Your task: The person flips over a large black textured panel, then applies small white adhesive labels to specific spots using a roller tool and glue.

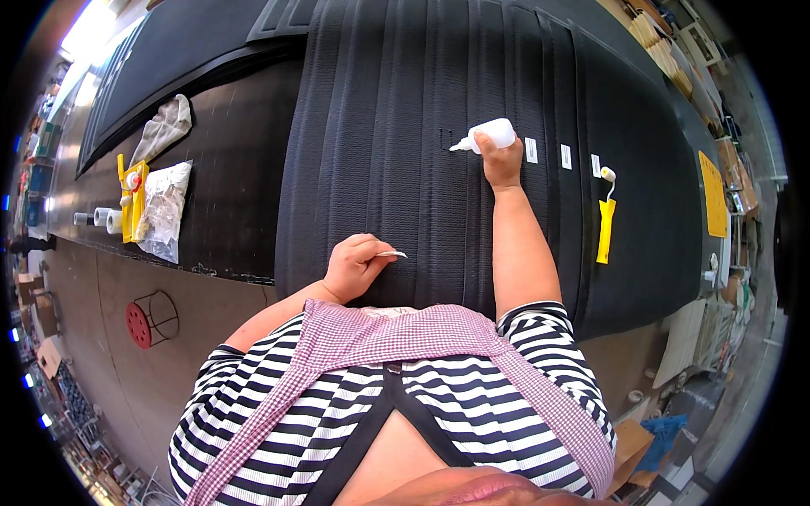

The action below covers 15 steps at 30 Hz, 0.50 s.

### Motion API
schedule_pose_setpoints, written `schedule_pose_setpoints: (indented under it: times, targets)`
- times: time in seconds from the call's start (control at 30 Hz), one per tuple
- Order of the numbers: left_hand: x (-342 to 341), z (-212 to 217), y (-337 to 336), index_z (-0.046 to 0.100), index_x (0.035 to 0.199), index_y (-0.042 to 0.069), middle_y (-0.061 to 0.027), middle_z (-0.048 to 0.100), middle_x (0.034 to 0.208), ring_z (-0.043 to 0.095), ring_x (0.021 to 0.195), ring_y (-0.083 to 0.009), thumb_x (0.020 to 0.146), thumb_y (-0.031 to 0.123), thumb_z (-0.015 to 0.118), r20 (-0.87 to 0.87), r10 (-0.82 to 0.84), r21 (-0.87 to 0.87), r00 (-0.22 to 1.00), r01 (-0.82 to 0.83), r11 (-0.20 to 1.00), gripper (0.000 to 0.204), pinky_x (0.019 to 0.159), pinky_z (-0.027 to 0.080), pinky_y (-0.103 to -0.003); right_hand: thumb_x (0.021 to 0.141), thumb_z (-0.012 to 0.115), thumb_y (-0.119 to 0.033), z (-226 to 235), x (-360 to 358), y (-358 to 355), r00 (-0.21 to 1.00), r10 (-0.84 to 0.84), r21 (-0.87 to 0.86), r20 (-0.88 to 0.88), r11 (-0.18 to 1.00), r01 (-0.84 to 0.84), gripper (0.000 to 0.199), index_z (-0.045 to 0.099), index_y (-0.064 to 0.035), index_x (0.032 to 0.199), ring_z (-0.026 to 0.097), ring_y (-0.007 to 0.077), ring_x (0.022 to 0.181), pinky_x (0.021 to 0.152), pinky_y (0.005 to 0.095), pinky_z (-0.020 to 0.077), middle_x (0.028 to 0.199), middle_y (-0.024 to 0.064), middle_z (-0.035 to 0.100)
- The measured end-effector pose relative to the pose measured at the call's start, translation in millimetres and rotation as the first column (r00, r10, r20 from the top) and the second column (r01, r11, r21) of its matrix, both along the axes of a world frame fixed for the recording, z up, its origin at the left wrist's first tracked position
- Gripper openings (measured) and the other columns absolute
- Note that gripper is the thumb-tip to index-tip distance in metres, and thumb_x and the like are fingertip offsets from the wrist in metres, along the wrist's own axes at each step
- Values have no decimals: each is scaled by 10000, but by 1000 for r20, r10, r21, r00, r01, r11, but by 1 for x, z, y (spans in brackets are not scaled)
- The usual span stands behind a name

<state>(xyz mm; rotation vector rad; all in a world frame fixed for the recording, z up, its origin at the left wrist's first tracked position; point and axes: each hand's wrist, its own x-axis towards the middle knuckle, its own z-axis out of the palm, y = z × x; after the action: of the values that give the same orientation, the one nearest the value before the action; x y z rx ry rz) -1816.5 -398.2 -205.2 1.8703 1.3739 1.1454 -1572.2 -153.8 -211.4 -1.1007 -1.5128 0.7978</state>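
A white squeeze bottle (499, 131) with a narrow nozzle is gripped in my right hand (503, 162). It lies tilted over a black ribbed mat (405, 101), its tip pointing left at a small rectangular outline (445, 140) on the surface. Closer to me, my left hand (358, 263) pinches a small white label (391, 254) between thumb and fingers, just above the mat. Three white labels, the nearest one (531, 150) beside the bottle, form a row to the right. Past them rests a small paint roller (606, 221) with a yellow handle.
On the dark table at left are a grey cloth (165, 126), a yellow tool (133, 202), a clear plastic bag (165, 207) and small rolls (108, 219). More black mats (194, 42) are stacked behind. A red round stool (139, 325) stands on the floor. A yellow sheet (712, 194) sits far right.
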Motion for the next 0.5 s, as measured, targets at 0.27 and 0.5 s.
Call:
schedule_pose_setpoints:
  times: [0.27,0.5]
  targets:
    - [0,-1,0,757,897,91,-31,697,817,653,743,-213,822,101,777,-7,-4,-3,1000,4,1000,78,663,520,-329,867,754,-359,2,-9,2,998,-55,-2,-43,999,55,352,744,-12,924,747,259,823,759,360,571,867,116,760]
    - [1,2,0,754,891,87,-33,698,816,655,745,-214,819,95,777,-9,-7,-9,1000,7,1000,76,663,521,-328,859,763,-405,0,-10,7,991,-50,84,123,996,40,373,749,-34,893,742,280,797,749,384,570,833,130,748]
